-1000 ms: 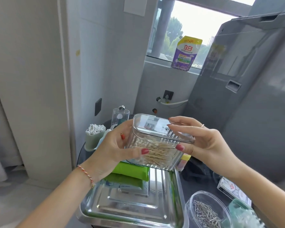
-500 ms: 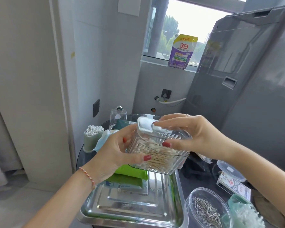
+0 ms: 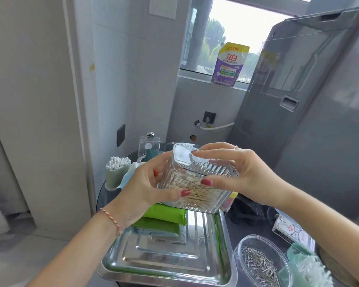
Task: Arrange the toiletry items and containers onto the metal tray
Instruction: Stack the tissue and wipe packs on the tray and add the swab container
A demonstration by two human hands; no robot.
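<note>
- Clear ribbed box (image 3: 197, 183) of cotton swabs, tilted, is gripped from both sides above the metal tray's (image 3: 166, 266) far end.
- Left hand (image 3: 147, 187) cups its side, thumb across the front.
- Right hand (image 3: 243, 172) clasps the lid edge, fingers over the top.

Ribbed clear plastic box (image 3: 197, 183) (glossy); mirror-bright metal tray (image 3: 168, 264); green packets (image 3: 164, 214), matt.
</note>
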